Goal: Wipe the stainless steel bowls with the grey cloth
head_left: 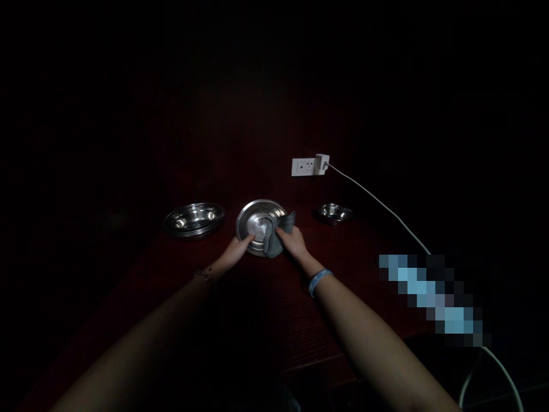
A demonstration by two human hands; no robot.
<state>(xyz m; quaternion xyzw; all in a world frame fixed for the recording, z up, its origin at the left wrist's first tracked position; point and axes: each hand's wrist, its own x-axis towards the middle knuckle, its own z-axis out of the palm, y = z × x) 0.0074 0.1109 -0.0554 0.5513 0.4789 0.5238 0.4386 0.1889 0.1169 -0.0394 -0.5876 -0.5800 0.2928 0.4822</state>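
Softly shiny, round metal dish [256, 224]; left hand [234, 253] grips it, right hand [295, 242] clutches gray cloth [272, 241].

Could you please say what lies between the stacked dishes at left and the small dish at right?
In the head view, a metal dish in the left grip and a grey cloth in the right grip lie between them.

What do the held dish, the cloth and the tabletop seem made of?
Dish: metal, probably polished stainless steel; silvery with bright reflections.
Cloth: fabric, matte and greyish, with soft folds and coarse texture; fibre unclear.
Tabletop: likely wood or veneer, dark red; grain-like lines show towards the near side, but dim light obscures the finish.
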